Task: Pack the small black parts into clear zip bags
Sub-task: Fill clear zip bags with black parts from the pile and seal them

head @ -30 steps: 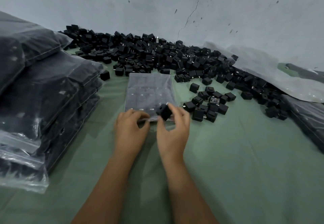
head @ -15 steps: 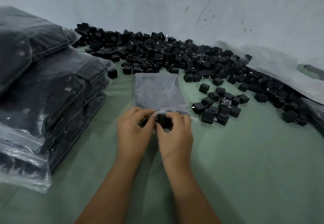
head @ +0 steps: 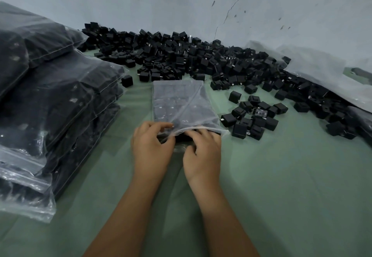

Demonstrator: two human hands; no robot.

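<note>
Both hands — left hand [head: 152, 148], right hand [head: 203, 152] — are pinching the zip bag [head: 181, 104] mouth, bag stretching toward 12 o'clock.

2 bare forearms reach in, left hand [head: 152, 149] and right hand [head: 203, 154], with no sleeves, gloves or jewellery.

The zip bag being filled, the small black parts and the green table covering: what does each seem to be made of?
Zip bag: thin clear plastic film, glossy; it wrinkles, glints, and the parts show through.
Small black parts: apparently moulded hard plastic, matte black, boxy; small metal-looking prongs show on some.
Green table covering: probably cloth, matte with soft folds, though a flexible sheet cannot be ruled out.
</note>
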